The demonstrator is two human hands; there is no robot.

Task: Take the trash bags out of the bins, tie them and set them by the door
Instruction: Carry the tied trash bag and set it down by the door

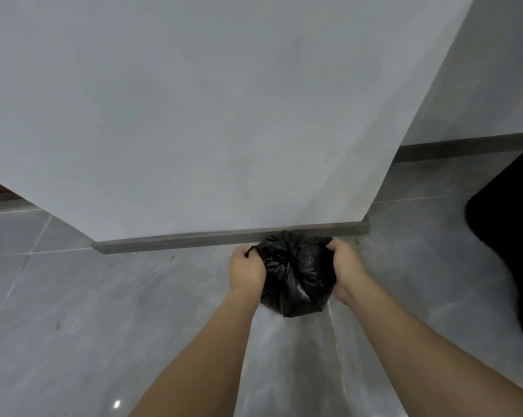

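Observation:
A small black trash bag sits on the grey tiled floor right against the skirting of a white wall. Its top is gathered into a bunch at the middle. My left hand grips the bag's upper left edge, fingers curled into the plastic. My right hand holds the upper right side, fingers closed over the plastic. Both forearms reach in from the bottom of the view. No bin and no door are in view.
The white wall fills the upper view, with a dark grey skirting strip along its foot. A wall corner stands just right of the bag. A large black object lies at the right edge. Grey floor tiles spread left and below.

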